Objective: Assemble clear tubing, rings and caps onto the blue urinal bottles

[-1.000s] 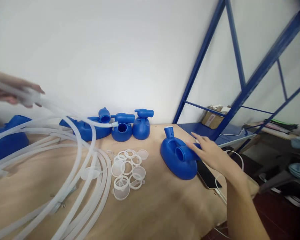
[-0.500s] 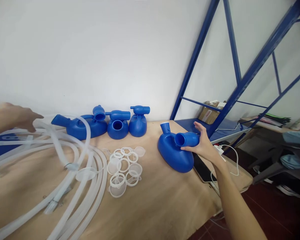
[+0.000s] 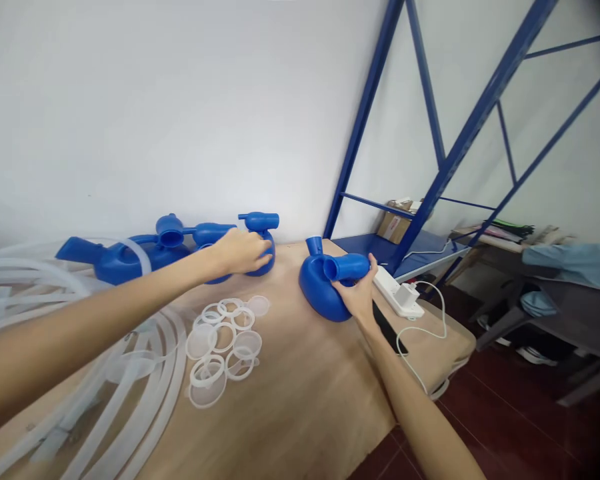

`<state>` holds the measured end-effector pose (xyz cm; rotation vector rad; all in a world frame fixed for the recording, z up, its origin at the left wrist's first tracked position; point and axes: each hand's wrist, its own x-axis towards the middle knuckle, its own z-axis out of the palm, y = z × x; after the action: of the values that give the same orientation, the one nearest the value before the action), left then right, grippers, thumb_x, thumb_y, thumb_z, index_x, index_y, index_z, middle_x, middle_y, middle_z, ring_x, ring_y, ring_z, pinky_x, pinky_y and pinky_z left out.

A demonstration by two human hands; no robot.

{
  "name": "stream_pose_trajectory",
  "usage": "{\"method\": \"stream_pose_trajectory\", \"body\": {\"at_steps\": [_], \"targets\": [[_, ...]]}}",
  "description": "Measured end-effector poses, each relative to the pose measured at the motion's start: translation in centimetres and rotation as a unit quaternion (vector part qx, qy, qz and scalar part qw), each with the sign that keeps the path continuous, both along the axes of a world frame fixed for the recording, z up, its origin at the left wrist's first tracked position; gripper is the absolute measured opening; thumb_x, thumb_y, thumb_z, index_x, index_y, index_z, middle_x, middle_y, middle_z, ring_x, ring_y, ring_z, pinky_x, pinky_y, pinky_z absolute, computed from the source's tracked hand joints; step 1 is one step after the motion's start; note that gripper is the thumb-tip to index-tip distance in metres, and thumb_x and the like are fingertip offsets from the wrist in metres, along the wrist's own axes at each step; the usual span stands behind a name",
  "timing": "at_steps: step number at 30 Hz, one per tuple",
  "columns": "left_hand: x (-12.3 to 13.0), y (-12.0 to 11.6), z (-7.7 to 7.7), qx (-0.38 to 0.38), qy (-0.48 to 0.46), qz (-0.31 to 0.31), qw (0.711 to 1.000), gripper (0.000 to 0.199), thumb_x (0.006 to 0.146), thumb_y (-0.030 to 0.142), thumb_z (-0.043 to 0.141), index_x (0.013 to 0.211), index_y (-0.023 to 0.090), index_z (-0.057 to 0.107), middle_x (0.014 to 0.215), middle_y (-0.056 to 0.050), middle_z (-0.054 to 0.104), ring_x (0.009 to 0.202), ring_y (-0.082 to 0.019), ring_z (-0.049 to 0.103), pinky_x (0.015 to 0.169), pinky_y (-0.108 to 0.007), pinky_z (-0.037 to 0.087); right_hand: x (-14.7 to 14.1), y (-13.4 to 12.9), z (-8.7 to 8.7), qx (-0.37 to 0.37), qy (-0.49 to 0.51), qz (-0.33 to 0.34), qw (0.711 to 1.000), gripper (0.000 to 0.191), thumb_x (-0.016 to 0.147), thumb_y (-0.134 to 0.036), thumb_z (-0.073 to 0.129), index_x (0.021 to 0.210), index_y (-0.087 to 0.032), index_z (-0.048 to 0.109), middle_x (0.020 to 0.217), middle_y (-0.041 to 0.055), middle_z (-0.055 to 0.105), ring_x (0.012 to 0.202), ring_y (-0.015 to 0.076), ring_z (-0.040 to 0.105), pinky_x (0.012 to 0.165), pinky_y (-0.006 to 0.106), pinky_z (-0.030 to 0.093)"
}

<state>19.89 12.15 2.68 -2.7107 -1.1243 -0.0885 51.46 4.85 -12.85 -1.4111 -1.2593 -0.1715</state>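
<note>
My right hand [image 3: 357,287] wraps round a blue tubular piece with a wide open mouth [image 3: 347,267], thumb under it and fingers at its far end. This piece lies over a blue plastic urinal bottle [image 3: 317,293], whose short neck points up. My left hand [image 3: 245,252], curled, is at the back row, in front of another blue bottle [image 3: 267,263] with a similar tubular piece [image 3: 260,221] on top. Its fingertips are hidden, so what it holds cannot be seen. Further left stand more blue bottles [image 3: 117,261], partly behind my left forearm.
Several translucent rings and caps [image 3: 225,337] lie on the brown-covered table [image 3: 280,400]. Coiled clear tubing [image 3: 165,393] fills the left side. A black phone [image 3: 387,327], a white power strip [image 3: 397,293] with a cable and a blue metal frame [image 3: 363,120] are at right.
My left hand has moved right from the tubing to the back bottles and curled. The view has turned right. My right hand stays on the tubular piece, its fingers now closer round it.
</note>
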Motion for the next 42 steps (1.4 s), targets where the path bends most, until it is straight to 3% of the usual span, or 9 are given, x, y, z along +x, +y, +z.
{"method": "stream_pose_trajectory", "body": {"at_steps": [6, 11, 16, 20, 23, 26, 31, 38, 42], "targets": [[9.3, 6.5, -3.5, -0.061, -0.116, -0.017, 0.991, 0.053, 0.104, 0.041, 0.04, 0.147, 0.015, 0.056, 0.153, -0.019, 0.057, 0.139, -0.035, 0.056, 0.11, -0.048, 0.048, 0.3, 0.2, 0.2, -0.008, 0.103, 0.098, 0.99, 0.115, 0.075, -0.043, 0.082, 0.165, -0.019, 0.015, 0.145, 0.0188, 0.058, 0.127, 0.0338, 0.064, 0.116, 0.057, 0.045], [12.6, 10.3, -5.4, -0.141, -0.212, -0.048, 0.966, 0.043, 0.102, 0.042, 0.05, 0.127, 0.013, 0.068, 0.132, -0.013, 0.072, 0.12, -0.024, 0.068, 0.105, -0.038, 0.051, 1.1, -0.6, 0.6, -0.042, 0.102, 0.205, 0.973, 0.122, 0.077, -0.053, 0.083, 0.168, -0.021, 0.009, 0.155, 0.0191, 0.052, 0.134, 0.0332, 0.061, 0.117, 0.052, 0.048], [11.3, 11.3, -6.3, -0.17, -0.284, -0.035, 0.943, 0.039, 0.085, 0.055, 0.065, 0.088, 0.017, 0.074, 0.092, -0.009, 0.078, 0.084, -0.022, 0.07, 0.074, -0.028, 0.051, 0.8, -1.7, 0.8, -0.066, 0.078, 0.219, 0.97, 0.128, 0.077, -0.056, 0.084, 0.169, -0.024, 0.002, 0.168, 0.0189, 0.034, 0.151, 0.0353, 0.045, 0.122, 0.055, 0.042], [9.3, 10.2, -5.6, -0.203, -0.291, -0.047, 0.934, 0.047, 0.076, 0.062, 0.068, 0.058, 0.02, 0.06, 0.058, -0.001, 0.058, 0.062, -0.016, 0.052, 0.059, -0.029, 0.037, 0.3, -1.7, 1.0, -0.089, 0.079, 0.199, 0.973, 0.158, 0.063, -0.059, 0.094, 0.166, -0.022, -0.021, 0.159, 0.0231, 0.047, 0.145, 0.0382, 0.053, 0.121, 0.06, 0.04], [7.8, 8.7, -5.0, -0.252, -0.284, -0.068, 0.923, 0.053, 0.074, 0.063, 0.07, 0.05, 0.02, 0.051, 0.052, 0.002, 0.047, 0.057, -0.013, 0.043, 0.056, -0.029, 0.031, 0.2, -1.3, 1.1, -0.085, 0.09, 0.162, 0.979, 0.167, 0.058, -0.063, 0.095, 0.164, -0.017, -0.026, 0.156, 0.0262, 0.05, 0.143, 0.0402, 0.054, 0.12, 0.061, 0.04], [6.4, 7.1, -4.7, -0.301, -0.277, -0.084, 0.909, 0.055, 0.074, 0.064, 0.071, 0.049, 0.02, 0.049, 0.051, 0.002, 0.046, 0.055, -0.012, 0.04, 0.055, -0.028, 0.029, 0.3, -1.1, 1.0, -0.081, 0.059, 0.147, 0.984, 0.163, 0.064, -0.063, 0.09, 0.162, -0.013, -0.029, 0.164, 0.0295, 0.037, 0.149, 0.0415, 0.046, 0.122, 0.061, 0.036], [4.6, 5.1, -4.6, -0.346, -0.276, -0.1, 0.891, 0.057, 0.078, 0.063, 0.072, 0.048, 0.019, 0.051, 0.05, 0.002, 0.047, 0.053, -0.011, 0.04, 0.054, -0.027, 0.031, 0.0, -1.4, 0.3, -0.098, -0.016, 0.12, 0.988, 0.125, 0.085, -0.052, 0.07, 0.167, -0.015, -0.017, 0.171, 0.024, 0.027, 0.149, 0.0412, 0.046, 0.123, 0.059, 0.036], [3.4, 4.6, -4.3, -0.37, -0.277, -0.094, 0.882, 0.056, 0.078, 0.062, 0.072, 0.047, 0.02, 0.052, 0.051, 0.0, 0.052, 0.055, -0.013, 0.049, 0.059, -0.027, 0.041, -0.5, -1.4, 0.0, -0.123, -0.012, 0.145, 0.982, 0.105, 0.084, -0.046, 0.067, 0.168, -0.009, 0.016, 0.15, 0.0218, 0.059, 0.137, 0.0448, 0.057, 0.119, 0.063, 0.038], [2.6, 4.3, -4.4, -0.355, -0.281, -0.077, 0.888, 0.061, 0.086, 0.068, 0.057, 0.048, 0.021, 0.045, 0.051, -0.002, 0.05, 0.055, -0.014, 0.047, 0.059, -0.03, 0.044, -0.2, -1.3, 0.0, -0.096, -0.006, 0.18, 0.979, 0.103, 0.083, -0.051, 0.069, 0.166, -0.012, 0.022, 0.144, 0.019, 0.064, 0.134, 0.0434, 0.06, 0.117, 0.061, 0.042]]}}
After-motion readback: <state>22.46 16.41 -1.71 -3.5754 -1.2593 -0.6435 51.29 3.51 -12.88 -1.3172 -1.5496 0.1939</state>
